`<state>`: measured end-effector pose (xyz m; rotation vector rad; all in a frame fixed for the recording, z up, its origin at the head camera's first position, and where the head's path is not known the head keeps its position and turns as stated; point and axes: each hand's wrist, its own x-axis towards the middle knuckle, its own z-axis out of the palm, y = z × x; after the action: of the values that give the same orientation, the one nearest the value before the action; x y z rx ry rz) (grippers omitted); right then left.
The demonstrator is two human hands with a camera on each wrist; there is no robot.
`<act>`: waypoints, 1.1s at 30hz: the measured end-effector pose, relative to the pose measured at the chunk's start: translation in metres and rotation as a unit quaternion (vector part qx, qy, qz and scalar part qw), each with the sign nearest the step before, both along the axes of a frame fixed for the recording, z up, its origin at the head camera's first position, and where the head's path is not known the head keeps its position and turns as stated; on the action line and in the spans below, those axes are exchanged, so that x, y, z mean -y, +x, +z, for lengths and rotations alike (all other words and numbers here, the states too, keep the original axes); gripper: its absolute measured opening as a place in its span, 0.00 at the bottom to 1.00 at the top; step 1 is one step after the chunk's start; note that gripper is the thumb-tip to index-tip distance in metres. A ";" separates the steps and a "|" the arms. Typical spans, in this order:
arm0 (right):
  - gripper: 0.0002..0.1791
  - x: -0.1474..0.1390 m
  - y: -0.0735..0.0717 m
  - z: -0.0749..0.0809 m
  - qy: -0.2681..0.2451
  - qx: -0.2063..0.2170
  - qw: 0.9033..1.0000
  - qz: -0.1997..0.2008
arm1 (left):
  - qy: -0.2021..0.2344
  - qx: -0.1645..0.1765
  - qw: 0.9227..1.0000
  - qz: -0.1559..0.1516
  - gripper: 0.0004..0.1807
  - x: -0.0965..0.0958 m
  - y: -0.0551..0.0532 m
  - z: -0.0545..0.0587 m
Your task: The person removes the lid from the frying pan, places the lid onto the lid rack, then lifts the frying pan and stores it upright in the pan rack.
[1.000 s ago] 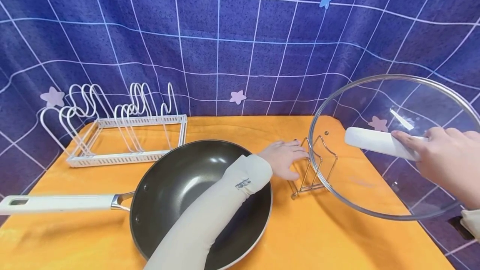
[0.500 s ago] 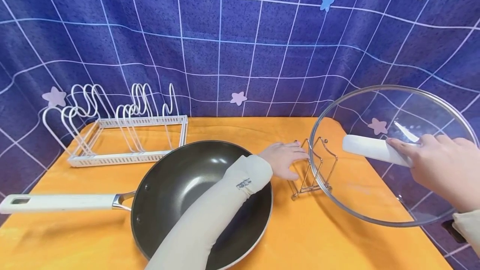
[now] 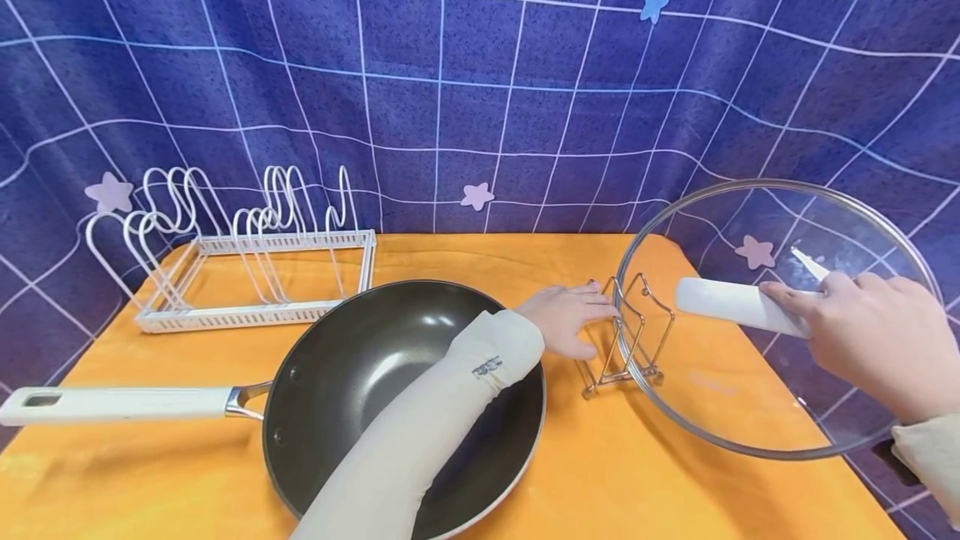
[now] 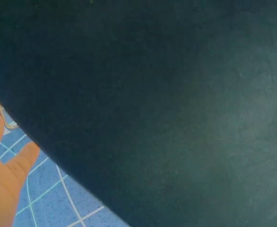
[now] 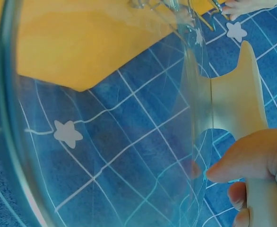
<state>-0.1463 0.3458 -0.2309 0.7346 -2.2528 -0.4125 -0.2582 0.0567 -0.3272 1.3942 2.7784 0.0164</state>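
Observation:
In the head view my right hand (image 3: 881, 340) grips the white handle (image 3: 731, 302) of a large round glass lid (image 3: 720, 398). The lid is tilted nearly upright, and its metal rim's left side overlaps a small wire lid stand (image 3: 617, 375). The right wrist view shows the thumb and curled fingers round the handle (image 5: 242, 101). My left hand (image 3: 566, 319) reaches across a dark wok (image 3: 352, 357), its spread, straight fingers touching the stand's left side. In the left wrist view the wok (image 4: 152, 113) fills most of the picture, with the left hand (image 4: 4, 175) at the edge.
A white pan rack (image 3: 240, 317) with curved wire dividers stands at the back left. The wok's long pale handle (image 3: 127, 405) points left. An orange cloth (image 3: 480, 252) covers the table, and a blue checked curtain (image 3: 472, 123) hangs behind it.
The right hand has moved the lid left and slightly down, so its rim sits lower across the wire lid stand. The left hand stays at the stand.

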 end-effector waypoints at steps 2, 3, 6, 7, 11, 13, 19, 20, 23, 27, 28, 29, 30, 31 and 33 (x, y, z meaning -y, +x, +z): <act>0.27 0.000 0.001 0.000 0.002 0.002 1.000 -0.006 | 0.001 0.002 1.000 -0.001 0.37 0.000 0.000 0.000; 0.28 0.000 0.001 0.001 0.005 0.003 1.000 -0.008 | 0.001 0.001 1.000 -0.002 0.37 -0.001 0.000 -0.001; 0.29 0.002 0.002 0.002 0.015 0.011 1.000 -0.020 | 0.000 0.002 1.000 -0.004 0.37 -0.001 0.000 -0.001; 0.30 0.002 0.002 0.002 0.019 0.012 0.999 -0.023 | 0.000 0.002 1.000 -0.006 0.37 -0.001 0.000 -0.002; 0.31 0.006 0.001 0.006 0.037 0.028 0.998 -0.043 | 0.003 0.008 1.000 -0.011 0.37 0.000 -0.001 -0.002; 0.31 0.010 -0.001 0.010 0.047 0.050 0.996 -0.064 | 0.007 0.009 1.000 -0.013 0.37 0.000 -0.002 -0.002; 0.27 0.023 -0.009 0.018 0.072 0.077 0.992 -0.072 | 0.008 0.009 1.000 -0.009 0.36 0.003 -0.004 -0.002; 0.27 0.024 -0.010 0.018 0.072 0.076 0.992 -0.065 | 0.007 0.010 1.000 -0.009 0.36 0.003 -0.004 -0.002; 0.26 0.025 -0.012 0.019 0.067 0.060 0.995 -0.035 | 0.004 0.011 1.000 -0.007 0.36 0.002 -0.004 -0.001; 0.25 0.025 -0.013 0.020 0.062 0.047 0.997 -0.016 | 0.005 0.008 1.000 -0.004 0.36 0.000 -0.004 0.001; 0.25 0.025 -0.013 0.020 0.062 0.046 0.997 -0.015 | 0.007 0.007 1.000 -0.003 0.36 -0.001 -0.003 0.002; 0.25 0.024 -0.013 0.021 0.062 0.044 0.997 -0.013 | 0.009 0.008 1.000 -0.002 0.36 -0.001 -0.003 0.002; 0.25 0.024 -0.013 0.021 0.062 0.043 0.997 -0.013 | 0.009 0.007 1.000 -0.001 0.36 -0.001 -0.003 0.002; 0.25 0.024 -0.013 0.021 0.063 0.043 0.997 -0.013 | 0.011 0.008 1.000 -0.001 0.36 -0.002 -0.003 0.002; 0.25 0.024 -0.013 0.022 0.064 0.048 0.997 -0.017 | 0.013 0.009 1.000 0.000 0.36 -0.002 -0.002 0.002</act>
<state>-0.1589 0.3215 -0.2091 0.7979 -2.3477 -0.5538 -0.2598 0.0589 -0.3257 1.3913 2.7743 0.0646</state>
